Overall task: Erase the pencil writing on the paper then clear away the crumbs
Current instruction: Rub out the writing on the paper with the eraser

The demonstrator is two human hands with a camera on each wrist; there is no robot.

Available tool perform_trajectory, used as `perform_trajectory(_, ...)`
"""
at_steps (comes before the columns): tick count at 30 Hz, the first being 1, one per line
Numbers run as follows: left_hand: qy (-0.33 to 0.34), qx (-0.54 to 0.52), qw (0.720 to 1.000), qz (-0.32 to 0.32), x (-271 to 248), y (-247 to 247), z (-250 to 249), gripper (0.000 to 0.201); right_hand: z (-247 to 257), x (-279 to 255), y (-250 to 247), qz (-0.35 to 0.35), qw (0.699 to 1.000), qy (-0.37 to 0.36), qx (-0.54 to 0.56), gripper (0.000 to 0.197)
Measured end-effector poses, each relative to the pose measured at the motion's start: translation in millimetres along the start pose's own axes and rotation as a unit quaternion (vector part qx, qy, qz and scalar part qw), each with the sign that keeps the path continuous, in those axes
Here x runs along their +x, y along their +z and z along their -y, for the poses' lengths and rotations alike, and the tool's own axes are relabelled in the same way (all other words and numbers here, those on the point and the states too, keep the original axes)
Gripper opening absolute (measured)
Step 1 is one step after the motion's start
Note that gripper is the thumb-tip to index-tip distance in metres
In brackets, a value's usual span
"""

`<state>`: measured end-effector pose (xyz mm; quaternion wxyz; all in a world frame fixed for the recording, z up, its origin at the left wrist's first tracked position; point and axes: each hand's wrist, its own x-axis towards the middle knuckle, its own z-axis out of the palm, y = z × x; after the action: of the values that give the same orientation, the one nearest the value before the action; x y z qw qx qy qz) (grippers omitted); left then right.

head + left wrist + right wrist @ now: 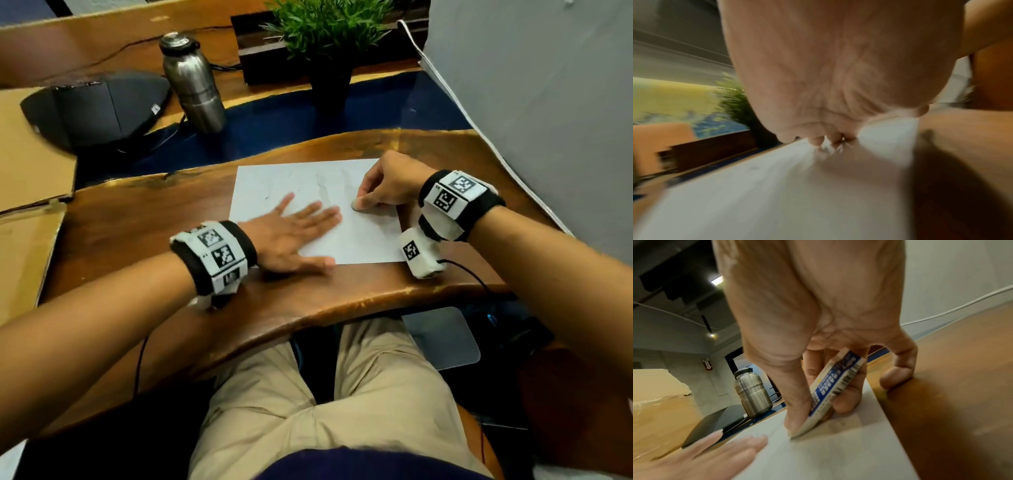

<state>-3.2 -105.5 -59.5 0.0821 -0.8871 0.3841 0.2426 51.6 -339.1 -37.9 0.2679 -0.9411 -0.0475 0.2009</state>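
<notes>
A white sheet of paper (356, 240) lies on the wooden desk (137, 212), faintly creased near its middle, with small dark specks left of centre. My left hand (294, 228) lies flat on the sheet's near left part, fingers straight and spread. My right hand (366, 200) pinches a white eraser (830, 394) with a blue printed sleeve, thumb on one side and fingers on the other. The eraser's bare tip touches the paper (828, 456) toward its right side. The left wrist view is blurred; it shows my left hand's (828, 139) fingertips on the paper (766, 194).
A steel bottle (193, 82) and a dark grey device (99, 106) stand at the back left. A potted plant (330, 44) is behind the paper. Cardboard (30, 164) lies at the left, a grey wall (548, 102) at the right. The desk's front edge is near my lap.
</notes>
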Motion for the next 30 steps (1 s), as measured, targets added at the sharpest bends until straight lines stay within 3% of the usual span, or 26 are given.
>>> perform_trajectory(4, -0.104, -0.027, 0.994, 0.01, -0.4, -16.7, 32.8, 0.101, 4.1, 0.1, -1.8, 0.01, 1.0, 0.013, -0.004, 0.018)
perform_trajectory(8, -0.084, -0.122, 0.989, -0.009, 11.2, -22.6, 41.8, 0.11, 12.1, 0.7, -3.9, 0.018, 0.999, 0.031, -0.037, 0.017)
perform_trajectory(12, -0.095, -0.133, 0.986, 0.019, 24.7, -24.9, 47.4, 0.12, 34.1, 9.6, -0.9, 0.013, 0.996, 0.009, -0.091, 0.023)
perform_trajectory(19, -0.116, -0.132, 0.984, 0.022, 27.4, -23.9, 52.5, 0.126, 46.0, 26.4, 15.7, -0.083, 0.994, -0.053, -0.042, 0.018)
perform_trajectory(25, -0.118, -0.115, 0.986, 0.039, 30.5, -24.5, 53.4, 0.13, 45.8, 9.0, 23.4, 0.064, 0.989, -0.096, -0.09, 0.016)
perform_trajectory(30, -0.124, -0.124, 0.984, 0.035, 29.3, -25.6, 51.1, 0.129, 47.4, 34.6, 5.6, -0.043, 0.998, -0.034, -0.015, 0.017)
